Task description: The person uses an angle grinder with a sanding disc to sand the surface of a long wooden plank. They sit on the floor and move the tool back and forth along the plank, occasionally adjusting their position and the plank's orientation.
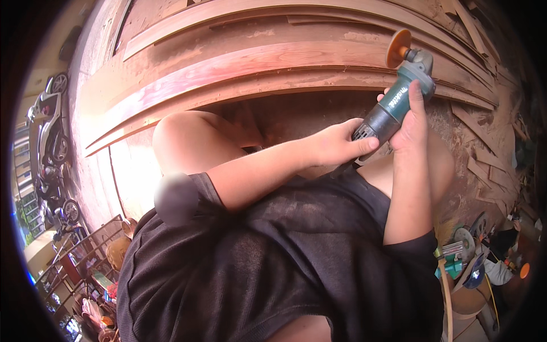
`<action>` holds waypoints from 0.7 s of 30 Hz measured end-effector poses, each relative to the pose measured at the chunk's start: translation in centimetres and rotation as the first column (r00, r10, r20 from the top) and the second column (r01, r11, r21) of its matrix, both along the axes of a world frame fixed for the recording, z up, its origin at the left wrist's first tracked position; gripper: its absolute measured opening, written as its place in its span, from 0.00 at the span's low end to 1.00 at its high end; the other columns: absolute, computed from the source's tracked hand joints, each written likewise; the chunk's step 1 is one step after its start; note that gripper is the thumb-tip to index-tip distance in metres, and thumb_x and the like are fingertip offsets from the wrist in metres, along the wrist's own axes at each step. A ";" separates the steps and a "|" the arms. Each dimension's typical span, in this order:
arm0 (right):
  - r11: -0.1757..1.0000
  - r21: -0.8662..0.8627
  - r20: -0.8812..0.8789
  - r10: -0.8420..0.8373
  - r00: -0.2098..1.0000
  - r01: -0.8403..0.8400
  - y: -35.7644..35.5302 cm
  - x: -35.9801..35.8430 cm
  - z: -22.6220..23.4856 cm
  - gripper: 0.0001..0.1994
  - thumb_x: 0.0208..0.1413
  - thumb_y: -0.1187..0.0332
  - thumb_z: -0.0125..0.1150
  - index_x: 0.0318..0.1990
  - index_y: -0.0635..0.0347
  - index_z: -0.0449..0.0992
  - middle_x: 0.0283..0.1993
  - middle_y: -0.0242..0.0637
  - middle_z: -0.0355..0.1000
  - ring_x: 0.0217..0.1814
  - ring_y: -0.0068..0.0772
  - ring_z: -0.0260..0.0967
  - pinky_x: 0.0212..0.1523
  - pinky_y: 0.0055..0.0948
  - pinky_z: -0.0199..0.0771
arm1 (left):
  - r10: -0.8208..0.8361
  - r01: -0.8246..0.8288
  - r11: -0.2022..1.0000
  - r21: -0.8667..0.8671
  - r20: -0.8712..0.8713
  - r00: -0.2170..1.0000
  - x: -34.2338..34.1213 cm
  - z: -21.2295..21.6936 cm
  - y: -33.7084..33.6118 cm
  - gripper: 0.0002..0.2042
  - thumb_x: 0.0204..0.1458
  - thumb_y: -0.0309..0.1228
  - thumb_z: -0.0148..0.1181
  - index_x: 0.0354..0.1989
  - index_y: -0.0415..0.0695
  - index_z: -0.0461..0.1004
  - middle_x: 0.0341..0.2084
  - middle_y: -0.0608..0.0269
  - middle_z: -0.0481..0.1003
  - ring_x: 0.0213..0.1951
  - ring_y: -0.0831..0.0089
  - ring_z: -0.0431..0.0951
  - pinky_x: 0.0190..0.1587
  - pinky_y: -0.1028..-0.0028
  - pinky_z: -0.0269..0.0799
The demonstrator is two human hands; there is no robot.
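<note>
I hold an angle grinder [402, 91] with a teal body and a black rear end, tilted with its head up and to the right. An orange disc [397, 49] is fitted on the head, above the boards. My left hand [346, 143] is closed round the black rear end, its thumb lying across the vents. Around the teal body wraps my right hand [411, 126], with the thumb stretched along the side toward the head. Below the hands, the rear end of the tool hangs over my lap. A long reddish wooden board [228, 71] lies across in front of my knees.
More long planks [364, 12] are stacked beyond it. Wood offcuts [484, 171] litter the floor at right. Discs [464, 239] and assorted tools crowd the lower right. Parked motorbikes [52, 128] stand at far left, with a metal rack [74, 256] and clutter below them.
</note>
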State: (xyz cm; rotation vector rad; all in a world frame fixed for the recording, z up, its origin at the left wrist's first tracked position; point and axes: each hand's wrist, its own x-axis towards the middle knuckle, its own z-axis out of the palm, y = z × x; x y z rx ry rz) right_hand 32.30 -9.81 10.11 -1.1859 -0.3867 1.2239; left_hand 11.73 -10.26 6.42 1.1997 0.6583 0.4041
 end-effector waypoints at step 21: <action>0.914 -0.243 -0.089 0.313 0.946 -0.325 10.0 -2.1 -11.9 0.32 0.73 0.41 0.58 0.63 0.66 0.76 0.56 0.40 0.81 0.55 0.35 0.81 0.57 0.38 0.82 | 0.243 -0.328 0.839 -0.434 -0.240 0.940 3.0 -3.4 12.8 0.46 0.67 0.69 0.51 0.69 0.31 0.68 0.61 0.38 0.76 0.61 0.48 0.78 0.61 0.46 0.74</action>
